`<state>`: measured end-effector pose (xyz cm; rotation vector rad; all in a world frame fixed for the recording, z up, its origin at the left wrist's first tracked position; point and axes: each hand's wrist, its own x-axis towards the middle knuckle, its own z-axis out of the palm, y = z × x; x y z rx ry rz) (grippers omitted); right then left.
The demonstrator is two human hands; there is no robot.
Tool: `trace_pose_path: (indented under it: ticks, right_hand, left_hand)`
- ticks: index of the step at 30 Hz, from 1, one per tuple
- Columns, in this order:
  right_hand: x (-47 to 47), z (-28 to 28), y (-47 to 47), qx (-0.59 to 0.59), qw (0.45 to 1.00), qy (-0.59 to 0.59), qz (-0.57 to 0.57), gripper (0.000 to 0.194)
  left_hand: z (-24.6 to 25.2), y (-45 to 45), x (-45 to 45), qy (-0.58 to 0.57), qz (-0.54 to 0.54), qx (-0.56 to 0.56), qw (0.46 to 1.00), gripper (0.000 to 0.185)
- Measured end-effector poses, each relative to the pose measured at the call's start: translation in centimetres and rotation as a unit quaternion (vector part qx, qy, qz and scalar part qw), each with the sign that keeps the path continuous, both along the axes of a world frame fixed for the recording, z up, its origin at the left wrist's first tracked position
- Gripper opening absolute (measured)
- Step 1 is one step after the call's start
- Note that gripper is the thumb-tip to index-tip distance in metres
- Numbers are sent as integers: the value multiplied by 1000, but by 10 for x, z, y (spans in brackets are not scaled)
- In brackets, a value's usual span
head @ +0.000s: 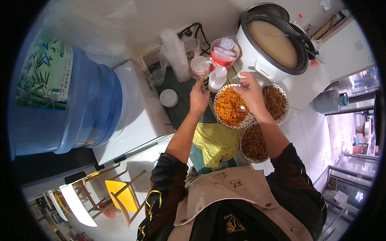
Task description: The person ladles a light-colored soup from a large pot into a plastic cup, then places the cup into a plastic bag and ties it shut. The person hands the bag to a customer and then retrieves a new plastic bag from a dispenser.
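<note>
My right hand (252,94) is over the rim of a dotted plate (246,121) heaped with shredded orange food (229,109). Its fingers are spread and I see nothing held in them. A metal spoon (243,108) lies in that food, partly hidden by the hand. To the left, my left hand (199,98) is raised beside a short stack of clear plastic cups (217,79); whether its fingertips hold anything is unclear. Two more dotted plates carry reddish-brown chopped food (273,101) and darker chopped food (254,144). My right forearm partly covers both.
A large white cooker (256,57) of pale liquid stands behind the plates. Nearby are a red tub (224,61) of wrapped packets, tall bagged cups (175,54), a round white stack (169,98) and a yellow cloth (218,141). A blue water bottle (90,99) rises at left.
</note>
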<state>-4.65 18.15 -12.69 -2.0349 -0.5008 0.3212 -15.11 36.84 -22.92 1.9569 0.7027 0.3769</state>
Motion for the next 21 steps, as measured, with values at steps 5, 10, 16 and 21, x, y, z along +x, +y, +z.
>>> trace_pose_path:
  ticks: [5,10,16,21]
  right_hand:
    - [9,-14,17,-74,995,-52,28,36]
    - [-53,1,40,-5,972,206,113,24]
    - [-77,-40,135,-79,989,-20,123,58]
    - [-69,-67,197,-118,989,-78,34,65]
  left_hand:
    - [-5,9,-11,-45,55,-68,995,56]
    - [-18,24,-33,-95,123,-136,978,49]
    - [-10,10,-92,-112,144,-148,972,44]
    - [8,-27,-143,-94,132,-119,980,44]
